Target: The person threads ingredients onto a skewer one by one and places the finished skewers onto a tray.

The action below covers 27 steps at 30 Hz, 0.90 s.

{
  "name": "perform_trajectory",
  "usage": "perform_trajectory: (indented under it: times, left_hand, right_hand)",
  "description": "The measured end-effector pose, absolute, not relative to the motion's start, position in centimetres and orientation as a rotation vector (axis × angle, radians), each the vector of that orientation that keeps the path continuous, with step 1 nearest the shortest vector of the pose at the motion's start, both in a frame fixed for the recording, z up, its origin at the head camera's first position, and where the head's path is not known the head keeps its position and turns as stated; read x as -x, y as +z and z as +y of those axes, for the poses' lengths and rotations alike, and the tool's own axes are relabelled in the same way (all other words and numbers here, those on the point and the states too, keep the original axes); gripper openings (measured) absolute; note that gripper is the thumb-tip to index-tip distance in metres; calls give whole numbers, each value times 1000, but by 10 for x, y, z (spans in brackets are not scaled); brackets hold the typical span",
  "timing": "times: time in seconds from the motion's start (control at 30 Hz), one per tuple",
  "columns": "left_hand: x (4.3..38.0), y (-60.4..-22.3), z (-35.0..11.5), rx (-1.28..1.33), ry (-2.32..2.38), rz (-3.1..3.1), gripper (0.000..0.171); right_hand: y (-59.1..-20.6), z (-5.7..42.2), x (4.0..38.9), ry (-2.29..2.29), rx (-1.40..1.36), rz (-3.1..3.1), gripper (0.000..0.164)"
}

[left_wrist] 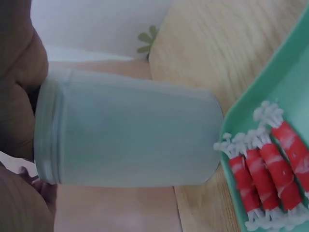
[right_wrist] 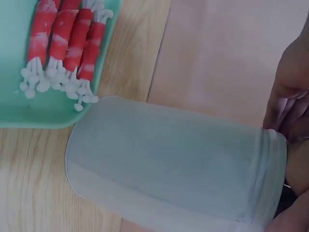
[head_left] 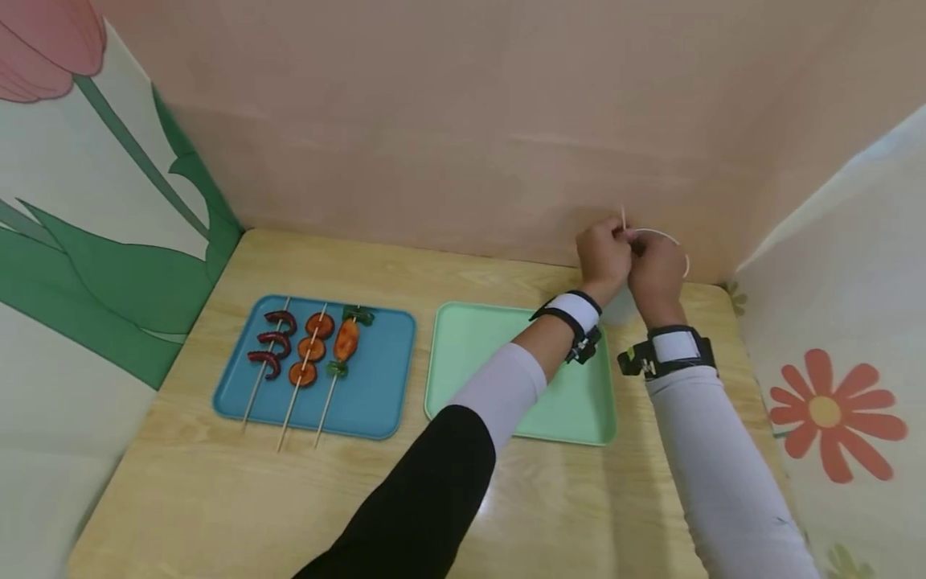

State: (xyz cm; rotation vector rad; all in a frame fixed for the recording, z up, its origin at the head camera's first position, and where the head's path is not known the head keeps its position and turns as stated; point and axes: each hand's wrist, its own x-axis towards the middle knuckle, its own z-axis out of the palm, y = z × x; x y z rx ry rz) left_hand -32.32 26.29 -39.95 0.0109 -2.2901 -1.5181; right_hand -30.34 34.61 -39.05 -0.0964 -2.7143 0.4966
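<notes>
Both hands meet over the mouth of a frosted, pale cylindrical container (left_wrist: 135, 130) at the back right of the table. My left hand (head_left: 604, 256) pinches a thin pale stick (head_left: 623, 217), whose tip points up above the fingers. Close beside it, my right hand (head_left: 657, 269) bends its fingers inward at the container's white rim (head_left: 669, 236); what its fingertips hold is hidden. In the wrist views, the container stands against the corner of a mint-green tray (right_wrist: 53, 118). Red-and-white rolls with white enoki mushrooms (right_wrist: 65, 41) lie on that tray, mostly behind my left forearm in the head view.
A blue tray (head_left: 376, 378) to the left carries three skewers: curled sausages (head_left: 275, 341), orange-red round slices (head_left: 312, 349), and a glazed orange piece (head_left: 346, 340) between green pieces. A pinkish-brown backdrop (head_left: 405, 145) rises behind the wooden table (head_left: 181, 482). Patterned panels flank both sides.
</notes>
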Motion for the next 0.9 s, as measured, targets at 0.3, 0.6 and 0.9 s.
perform_trajectory:
  times: [0.3, 0.6, 0.9]
  left_hand:
    - [311, -387, 249, 178, -1695, -2048, 14]
    - [291, -334, 157, 282, -2168, -1485, 19]
    - [244, -326, 95, 407, -2254, -1333, 21]
  right_hand:
    - [-375, 340, 287, 560, 0, -2568, 19]
    - [-343, 288, 268, 557, -375, -2370, 11]
    - [-341, 250, 220, 740, -588, -2368, 13]
